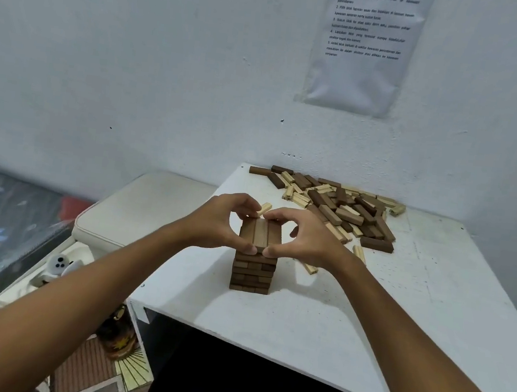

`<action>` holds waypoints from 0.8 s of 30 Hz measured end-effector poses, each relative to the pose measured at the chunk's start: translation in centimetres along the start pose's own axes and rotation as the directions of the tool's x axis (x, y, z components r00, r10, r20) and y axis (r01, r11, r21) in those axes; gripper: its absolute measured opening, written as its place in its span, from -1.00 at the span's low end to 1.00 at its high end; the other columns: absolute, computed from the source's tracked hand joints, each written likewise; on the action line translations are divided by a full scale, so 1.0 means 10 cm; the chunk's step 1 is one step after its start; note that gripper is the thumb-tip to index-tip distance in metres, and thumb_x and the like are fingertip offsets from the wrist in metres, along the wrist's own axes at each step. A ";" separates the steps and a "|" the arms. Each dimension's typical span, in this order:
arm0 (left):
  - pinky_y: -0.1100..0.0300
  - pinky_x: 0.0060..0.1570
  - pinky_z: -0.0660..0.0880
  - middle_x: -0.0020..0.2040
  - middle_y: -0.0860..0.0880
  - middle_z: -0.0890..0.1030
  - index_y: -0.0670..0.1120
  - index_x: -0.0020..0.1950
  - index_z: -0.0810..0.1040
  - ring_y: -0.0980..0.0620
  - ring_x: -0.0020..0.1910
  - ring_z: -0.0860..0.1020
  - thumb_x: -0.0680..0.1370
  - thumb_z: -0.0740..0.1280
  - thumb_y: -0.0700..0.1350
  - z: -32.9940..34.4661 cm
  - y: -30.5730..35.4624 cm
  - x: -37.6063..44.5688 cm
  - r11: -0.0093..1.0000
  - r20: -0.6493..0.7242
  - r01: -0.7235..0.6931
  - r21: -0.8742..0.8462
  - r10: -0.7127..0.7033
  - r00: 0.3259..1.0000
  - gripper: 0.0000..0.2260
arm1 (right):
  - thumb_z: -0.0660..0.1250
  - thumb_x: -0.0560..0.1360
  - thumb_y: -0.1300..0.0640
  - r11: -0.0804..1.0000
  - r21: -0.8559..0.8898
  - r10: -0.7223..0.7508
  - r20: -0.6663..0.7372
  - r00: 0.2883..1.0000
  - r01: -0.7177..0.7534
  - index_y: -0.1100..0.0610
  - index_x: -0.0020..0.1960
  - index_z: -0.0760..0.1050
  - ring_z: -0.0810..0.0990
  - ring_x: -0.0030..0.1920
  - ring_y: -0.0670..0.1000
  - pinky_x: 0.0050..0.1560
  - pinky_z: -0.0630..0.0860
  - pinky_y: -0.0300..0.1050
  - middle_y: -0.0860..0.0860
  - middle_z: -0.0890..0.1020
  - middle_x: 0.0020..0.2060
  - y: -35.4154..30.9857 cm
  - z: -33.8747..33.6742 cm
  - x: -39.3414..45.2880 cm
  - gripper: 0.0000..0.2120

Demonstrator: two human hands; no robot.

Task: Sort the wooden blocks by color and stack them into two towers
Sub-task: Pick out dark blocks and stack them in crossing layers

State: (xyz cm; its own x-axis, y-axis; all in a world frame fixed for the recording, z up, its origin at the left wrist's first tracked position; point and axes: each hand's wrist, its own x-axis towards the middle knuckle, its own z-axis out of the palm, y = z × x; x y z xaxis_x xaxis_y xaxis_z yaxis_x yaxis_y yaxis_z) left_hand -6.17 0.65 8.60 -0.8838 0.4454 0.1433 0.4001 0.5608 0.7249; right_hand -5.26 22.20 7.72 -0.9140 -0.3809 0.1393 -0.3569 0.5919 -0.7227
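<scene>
A tower of dark brown wooden blocks (254,270) stands near the middle of the white table (365,323). Its top layer (260,233) is three blocks side by side. My left hand (224,221) and my right hand (297,236) pinch that top layer from both sides, thumbs on the near ends and fingertips on the far ends. A mixed pile of dark and light blocks (340,206) lies at the table's back right. One light block (264,209) shows just behind my fingers.
Loose light blocks lie right of the tower (359,253) and under my right wrist (310,268). A white cushion (138,210) adjoins the table on the left. A printed sheet (367,43) hangs on the wall. The table's front edge is close.
</scene>
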 end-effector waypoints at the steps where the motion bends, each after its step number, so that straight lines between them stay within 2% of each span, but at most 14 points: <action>1: 0.51 -0.24 0.38 0.09 0.09 0.59 -0.02 0.23 0.50 0.25 0.05 0.50 0.15 0.57 0.03 0.00 -0.01 0.01 1.000 0.001 -0.004 -0.003 0.004 1.000 -0.34 | 0.54 0.16 -0.05 1.000 -0.001 0.000 0.002 1.000 0.000 0.01 0.26 0.55 0.50 0.13 -0.24 -0.10 0.32 -0.40 -0.20 0.59 0.08 0.01 0.00 0.00 -0.34; 9: 0.50 -0.23 0.39 0.08 0.07 0.59 -0.04 0.22 0.51 0.21 0.05 0.50 0.16 0.57 0.02 0.03 -0.07 0.03 1.000 0.002 -0.028 -0.012 0.028 1.000 -0.35 | 0.52 0.17 -0.06 1.000 -0.002 -0.002 0.015 1.000 0.002 -0.02 0.25 0.55 0.49 0.12 -0.25 -0.10 0.32 -0.39 -0.23 0.57 0.07 0.04 0.02 0.01 -0.35; 15: 0.52 -0.21 0.37 0.08 0.09 0.59 -0.02 0.22 0.52 0.27 0.03 0.50 0.14 0.56 0.07 0.03 -0.11 0.02 0.999 0.014 -0.032 -0.017 0.032 0.999 -0.33 | 0.51 0.17 -0.05 1.000 0.015 -0.001 0.021 1.000 0.001 -0.04 0.25 0.54 0.49 0.14 -0.21 -0.10 0.33 -0.37 -0.17 0.58 0.11 0.04 0.05 0.01 -0.36; 24: 0.52 -0.22 0.37 0.09 0.10 0.58 0.01 0.22 0.52 0.19 0.07 0.51 0.16 0.57 0.05 0.04 -0.15 0.04 1.000 0.015 -0.027 0.006 0.027 1.000 -0.36 | 0.49 0.17 -0.06 1.000 0.018 0.008 0.029 1.000 -0.008 -0.07 0.26 0.53 0.49 0.16 -0.17 -0.09 0.34 -0.32 -0.16 0.57 0.13 0.04 0.06 0.01 -0.36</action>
State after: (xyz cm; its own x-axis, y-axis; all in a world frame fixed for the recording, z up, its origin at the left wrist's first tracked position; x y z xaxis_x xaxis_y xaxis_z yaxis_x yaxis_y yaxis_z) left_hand -7.01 0.23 7.33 -0.8691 0.4705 0.1524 0.4249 0.5528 0.7169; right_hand -5.36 21.99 7.07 -0.9108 -0.3970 0.1137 -0.3455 0.5820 -0.7361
